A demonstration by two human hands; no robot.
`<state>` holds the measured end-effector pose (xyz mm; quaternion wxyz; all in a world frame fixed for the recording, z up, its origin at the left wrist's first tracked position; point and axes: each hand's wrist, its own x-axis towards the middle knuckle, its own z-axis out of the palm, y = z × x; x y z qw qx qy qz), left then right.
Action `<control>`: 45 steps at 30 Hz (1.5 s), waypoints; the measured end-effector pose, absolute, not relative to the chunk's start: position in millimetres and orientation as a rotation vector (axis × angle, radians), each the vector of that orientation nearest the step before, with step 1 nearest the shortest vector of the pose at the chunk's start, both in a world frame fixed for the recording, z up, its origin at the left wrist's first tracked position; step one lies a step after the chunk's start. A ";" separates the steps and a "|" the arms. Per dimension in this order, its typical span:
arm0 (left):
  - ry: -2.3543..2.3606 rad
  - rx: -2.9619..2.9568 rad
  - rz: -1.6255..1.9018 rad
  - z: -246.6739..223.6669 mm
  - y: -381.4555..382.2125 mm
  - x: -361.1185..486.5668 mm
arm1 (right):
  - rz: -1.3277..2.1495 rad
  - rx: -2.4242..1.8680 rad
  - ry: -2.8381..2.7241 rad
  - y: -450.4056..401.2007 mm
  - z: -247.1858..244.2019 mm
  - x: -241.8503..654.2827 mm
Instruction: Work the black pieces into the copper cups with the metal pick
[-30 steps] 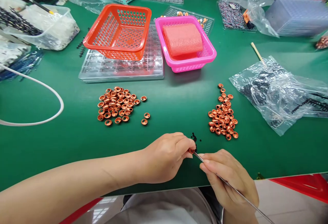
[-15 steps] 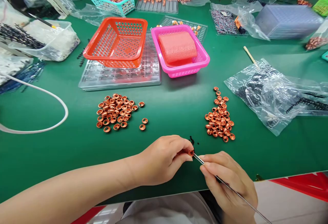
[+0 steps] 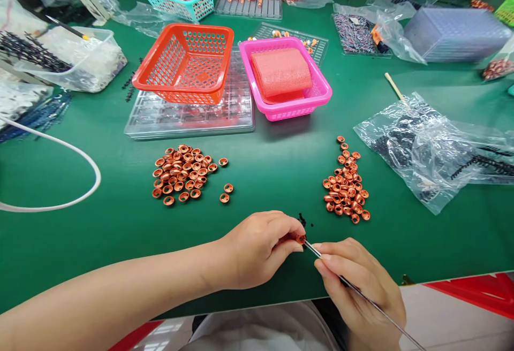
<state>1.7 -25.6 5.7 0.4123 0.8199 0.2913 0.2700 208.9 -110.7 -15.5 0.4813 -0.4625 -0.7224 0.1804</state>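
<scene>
Here, coppery rings (image 3: pixel 187 167) lie heaped at ten o'clock; the left hand (image 3: pixel 259 249) pinches one ring (image 3: pixel 301 239) at centre dial, a metal tool (image 3: pixel 313 249) touching it; a second heap (image 3: pixel 345 193) sits at one, the right hand (image 3: pixel 365 276) gripping the tool at four.

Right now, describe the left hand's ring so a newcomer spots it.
At the near edge of the green table is the left hand. It pinches one copper ring at the tip of a thin metal tool. Unlike the piled rings beyond, this one is held.
</scene>
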 end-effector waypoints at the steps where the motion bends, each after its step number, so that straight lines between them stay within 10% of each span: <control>1: 0.734 2.061 0.679 5.6 -25.4 1.9 | 0.436 -1.130 -1.761 -111.0 -15.7 208.8; 45: 0.780 2.059 0.646 3.7 -26.0 3.6 | 0.432 -1.270 -1.717 -114.1 -17.8 207.8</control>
